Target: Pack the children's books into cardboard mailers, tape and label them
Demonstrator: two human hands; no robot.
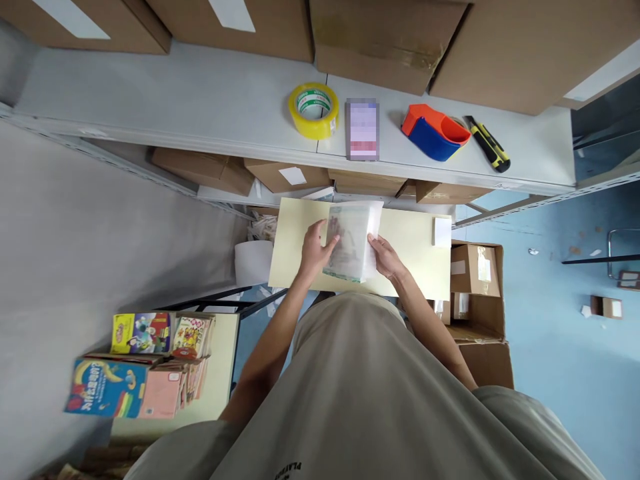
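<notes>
A flat book-like item in translucent whitish wrap (349, 243) lies on the cream tabletop in front of me. Greenish edges and a blurred dark picture show through the wrap. My right hand (387, 258) pinches the wrap's right side, thumb on top. At the left side is my left hand (315, 252), its thumb resting on the wrapped item and its fingers held apart from the thumb. What lies under the wrap's right part cannot be made out.
A shelf (200, 100) above the table (415, 260) bears yellow tape (313, 111), a blurred-out rectangle (363, 130), an orange-blue tape dispenser (435, 132), a utility knife (487, 143) and cardboard boxes (385, 40). Picture books (107, 387) stand lower left; open cartons (477, 280) stand right.
</notes>
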